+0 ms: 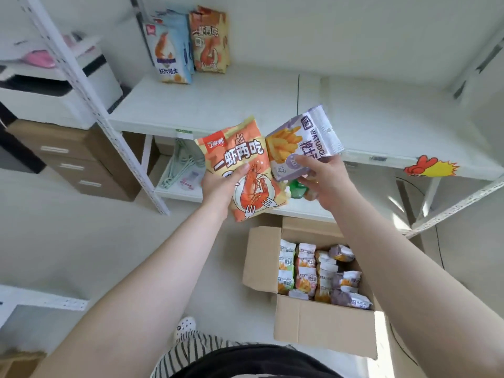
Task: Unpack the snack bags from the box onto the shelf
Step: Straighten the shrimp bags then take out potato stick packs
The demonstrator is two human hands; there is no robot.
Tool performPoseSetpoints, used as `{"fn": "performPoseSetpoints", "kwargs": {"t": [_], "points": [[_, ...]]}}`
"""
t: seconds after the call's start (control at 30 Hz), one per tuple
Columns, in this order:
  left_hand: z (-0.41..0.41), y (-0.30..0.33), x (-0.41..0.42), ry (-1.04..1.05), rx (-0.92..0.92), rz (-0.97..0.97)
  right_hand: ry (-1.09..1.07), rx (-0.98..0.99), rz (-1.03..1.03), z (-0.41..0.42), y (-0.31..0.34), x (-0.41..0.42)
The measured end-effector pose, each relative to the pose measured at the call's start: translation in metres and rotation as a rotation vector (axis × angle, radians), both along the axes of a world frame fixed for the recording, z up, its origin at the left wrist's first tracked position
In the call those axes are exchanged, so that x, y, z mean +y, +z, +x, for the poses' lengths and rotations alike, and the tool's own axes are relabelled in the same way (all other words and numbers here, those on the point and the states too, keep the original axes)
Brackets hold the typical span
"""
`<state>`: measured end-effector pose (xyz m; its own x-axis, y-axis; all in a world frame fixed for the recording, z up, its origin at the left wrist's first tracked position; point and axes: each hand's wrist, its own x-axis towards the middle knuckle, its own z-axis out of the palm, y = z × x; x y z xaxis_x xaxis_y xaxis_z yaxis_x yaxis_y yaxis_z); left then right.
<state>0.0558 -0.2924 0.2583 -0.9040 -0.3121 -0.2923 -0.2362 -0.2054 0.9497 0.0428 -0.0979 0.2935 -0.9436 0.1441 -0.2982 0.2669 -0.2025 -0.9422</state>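
Observation:
My left hand (222,186) grips an orange shrimp snack bag (242,165) by its left edge, held up in front of the white shelf (218,102). My right hand (324,178) holds a purple fries snack bag (302,140) with the thumb on its front; a green packet (296,188) shows under that palm. Below, an open cardboard box (313,320) on the floor holds several small snack bags (319,271). Blue shrimp bags (170,50) and an orange shrimp bag (208,39) stand upright at the shelf's back left.
A lower shelf board (177,190) carries pale green hangers (182,165). Brown drawers (73,159) and a white printer (54,88) stand left of the shelf's perforated post (90,105). A rooster sticker (429,166) marks the shelf's right front edge.

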Motion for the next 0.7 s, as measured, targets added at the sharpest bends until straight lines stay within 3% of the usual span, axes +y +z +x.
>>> {"fn": "performPoseSetpoints", "kwargs": {"t": [0.37, 0.57, 0.7], "points": [[-0.082, 0.007, -0.21, -0.012, -0.027, -0.082, -0.12, -0.036, -0.051, -0.097, -0.02, -0.201], [-0.139, -0.005, -0.238, -0.046, -0.049, -0.075, -0.176, -0.048, -0.081, -0.146, -0.029, -0.241], [-0.179, -0.014, -0.233, -0.052, -0.072, -0.06, -0.106, -0.053, 0.005, -0.186, -0.031, -0.243]]}}
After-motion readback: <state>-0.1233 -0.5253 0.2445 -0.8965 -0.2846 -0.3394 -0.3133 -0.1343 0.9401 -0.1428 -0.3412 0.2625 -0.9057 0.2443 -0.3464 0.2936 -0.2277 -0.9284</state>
